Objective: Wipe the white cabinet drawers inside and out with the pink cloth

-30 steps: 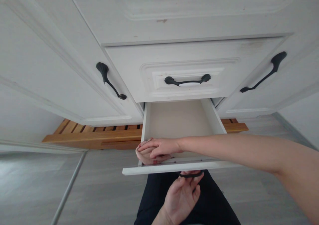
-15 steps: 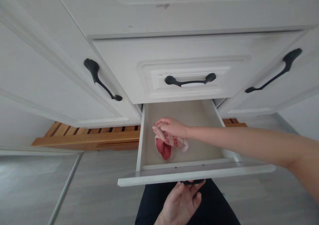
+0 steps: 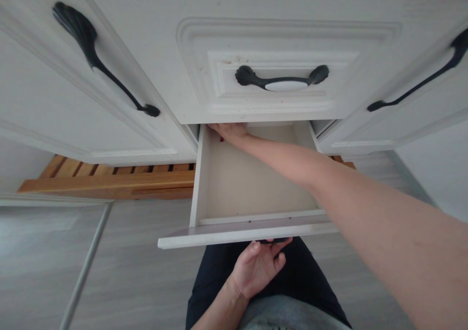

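Note:
A white drawer [image 3: 256, 188] is pulled out below a closed drawer front. My right hand [image 3: 231, 131] reaches into its back left corner, the fingertips partly hidden under the cabinet edge. A small bit of red cloth [image 3: 221, 139] shows just below this hand; the rest of it is out of sight, and whether the fingers grip it is hidden. At the drawer's front, my left hand [image 3: 258, 266] is palm up, its fingers hooked on the dark handle [image 3: 270, 241] under the front panel.
Above is a closed drawer with a black handle [image 3: 281, 83]. Cabinet doors with long black handles stand at left [image 3: 109, 74] and right [image 3: 420, 84]. A slatted wooden rack [image 3: 109, 186] lies low behind. My legs are below the drawer.
My right hand has moved from the drawer's middle to its back left corner, and the pink and red cloth is now mostly hidden. The view has shifted closer. My left hand stays at the handle.

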### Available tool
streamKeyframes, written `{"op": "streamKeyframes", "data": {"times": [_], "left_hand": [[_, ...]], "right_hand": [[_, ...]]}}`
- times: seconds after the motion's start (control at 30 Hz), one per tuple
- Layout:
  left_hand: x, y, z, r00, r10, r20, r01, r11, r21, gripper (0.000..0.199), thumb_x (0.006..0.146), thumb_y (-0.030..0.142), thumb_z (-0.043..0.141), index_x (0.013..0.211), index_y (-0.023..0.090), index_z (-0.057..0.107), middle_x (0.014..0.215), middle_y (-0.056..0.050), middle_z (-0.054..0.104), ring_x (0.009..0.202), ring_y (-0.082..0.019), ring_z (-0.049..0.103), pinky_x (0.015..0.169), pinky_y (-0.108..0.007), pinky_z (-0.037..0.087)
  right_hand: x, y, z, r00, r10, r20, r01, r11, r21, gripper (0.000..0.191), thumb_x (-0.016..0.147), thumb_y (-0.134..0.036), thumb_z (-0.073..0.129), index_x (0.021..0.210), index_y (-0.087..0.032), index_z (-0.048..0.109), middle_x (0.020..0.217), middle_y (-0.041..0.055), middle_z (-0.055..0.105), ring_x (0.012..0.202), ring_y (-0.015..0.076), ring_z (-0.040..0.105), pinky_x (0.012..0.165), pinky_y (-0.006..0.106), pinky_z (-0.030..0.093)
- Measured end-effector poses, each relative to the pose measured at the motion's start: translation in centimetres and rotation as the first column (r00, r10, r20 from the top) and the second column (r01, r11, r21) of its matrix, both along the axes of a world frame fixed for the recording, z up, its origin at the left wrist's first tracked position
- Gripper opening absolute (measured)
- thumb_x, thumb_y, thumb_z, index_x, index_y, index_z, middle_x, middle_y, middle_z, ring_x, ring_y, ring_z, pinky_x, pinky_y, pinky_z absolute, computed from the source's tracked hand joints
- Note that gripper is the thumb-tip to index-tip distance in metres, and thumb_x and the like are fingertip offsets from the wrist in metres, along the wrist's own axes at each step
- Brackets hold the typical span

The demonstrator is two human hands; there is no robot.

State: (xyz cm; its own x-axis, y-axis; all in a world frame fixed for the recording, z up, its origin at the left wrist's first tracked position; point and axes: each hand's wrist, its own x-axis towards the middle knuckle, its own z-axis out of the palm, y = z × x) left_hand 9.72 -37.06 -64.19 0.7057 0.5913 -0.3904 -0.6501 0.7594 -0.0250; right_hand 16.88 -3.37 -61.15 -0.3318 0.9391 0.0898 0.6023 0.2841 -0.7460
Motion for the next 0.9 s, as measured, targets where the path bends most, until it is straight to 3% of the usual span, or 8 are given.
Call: {"op": "streamKeyframes", "data": {"times": [0.1, 0.2, 0.3, 0.4, 0.57, 0.63, 0.8, 0.9], "left_hand": [[0.0, 0.0, 0.2, 1.0, 0.012, 0.028, -0.013, 1.0, 0.019, 0.018, 0.077, 0.032, 0.079, 0.089, 0.019, 0.076, 0.118, -0.008, 0.072, 0.134, -0.028, 0.054, 0.09, -0.026, 0.048], [0.1, -0.1, 0.3, 0.997, 0.028, 0.072, -0.03, 0.999, 0.026, 0.017, 0.079, 0.03, 0.077, 0.092, 0.02, 0.075, 0.12, -0.007, 0.072, 0.133, -0.027, 0.054, 0.091, -0.026, 0.048], [0.2, -0.1, 0.5, 0.995, 0.038, 0.087, -0.041, 0.999, 0.03, 0.015, 0.08, 0.028, 0.075, 0.093, 0.02, 0.075, 0.123, -0.007, 0.07, 0.133, -0.027, 0.055, 0.089, -0.026, 0.048], [0.1, 0.1, 0.7, 0.996, 0.049, 0.072, -0.053, 0.997, 0.063, 0.014, 0.081, 0.023, 0.072, 0.094, 0.02, 0.074, 0.124, -0.008, 0.069, 0.13, -0.026, 0.057, 0.088, -0.025, 0.047], [-0.3, 0.3, 0.5, 0.999, 0.04, 0.008, -0.041, 0.995, 0.096, 0.015, 0.08, 0.022, 0.07, 0.094, 0.018, 0.074, 0.124, -0.01, 0.07, 0.125, -0.024, 0.059, 0.09, -0.026, 0.047], [-0.4, 0.4, 0.4, 0.999, 0.046, -0.009, -0.045, 0.995, 0.091, 0.016, 0.08, 0.026, 0.07, 0.093, 0.018, 0.074, 0.124, -0.011, 0.07, 0.124, -0.024, 0.059, 0.09, -0.027, 0.047], [-0.5, 0.6, 0.3, 0.998, 0.055, -0.021, -0.053, 0.993, 0.103, 0.02, 0.083, 0.033, 0.066, 0.092, 0.017, 0.074, 0.123, -0.012, 0.07, 0.121, -0.023, 0.059, 0.09, -0.028, 0.048], [-0.5, 0.6, 0.1, 0.998, 0.056, -0.019, -0.053, 0.991, 0.121, 0.021, 0.084, 0.033, 0.064, 0.092, 0.016, 0.075, 0.122, -0.013, 0.071, 0.12, -0.023, 0.06, 0.092, -0.028, 0.047]], "right_hand": [[4.5, -1.2, -0.6, 0.937, 0.068, 0.344, -0.145, 0.968, 0.204, 0.045, 0.098, -0.013, 0.037, 0.137, -0.024, 0.054, 0.138, 0.0042, 0.06, 0.131, 0.0171, 0.046, 0.114, 0.041, 0.033], [9.4, -3.0, -0.3, 0.753, 0.04, 0.656, -0.234, 0.949, 0.211, 0.061, 0.095, -0.006, 0.027, 0.152, -0.024, 0.04, 0.156, 0.0085, 0.042, 0.143, 0.0213, 0.031, 0.121, 0.047, 0.019], [13.2, -4.6, 0.4, 0.559, -0.035, 0.828, -0.249, 0.946, 0.207, 0.067, 0.094, -0.005, 0.024, 0.159, -0.024, 0.026, 0.159, 0.0116, 0.037, 0.144, 0.0268, 0.024, 0.117, 0.056, 0.02], [15.9, -6.1, 1.1, 0.437, -0.131, 0.89, -0.193, 0.952, 0.236, 0.066, 0.095, -0.006, 0.025, 0.159, -0.023, 0.026, 0.156, 0.0158, 0.038, 0.141, 0.0334, 0.027, 0.109, 0.059, 0.028], [17.5, -7.9, 1.4, 0.371, -0.289, 0.882, 0.018, 0.952, 0.304, 0.053, 0.099, -0.012, 0.033, 0.151, -0.003, 0.036, 0.14, 0.032, 0.045, 0.122, 0.0326, 0.047, 0.098, 0.046, 0.031], [17.3, -7.9, 1.7, 0.358, -0.32, 0.877, 0.068, 0.946, 0.317, 0.051, 0.096, -0.01, 0.038, 0.145, 0.002, 0.042, 0.132, 0.0334, 0.05, 0.117, 0.0321, 0.051, 0.096, 0.045, 0.032], [16.7, -7.3, 3.4, 0.35, -0.15, 0.925, 0.029, 0.988, 0.15, 0.035, 0.084, -0.01, 0.054, 0.116, -0.003, 0.066, 0.126, 0.0248, 0.06, 0.115, 0.0309, 0.055, 0.098, 0.043, 0.031], [17.0, -8.0, 4.3, 0.353, -0.045, 0.935, -0.017, 0.998, 0.054, 0.025, 0.085, -0.017, 0.053, 0.099, -0.005, 0.071, 0.115, 0.0217, 0.066, 0.11, 0.0286, 0.058, 0.097, 0.043, 0.03]]}}
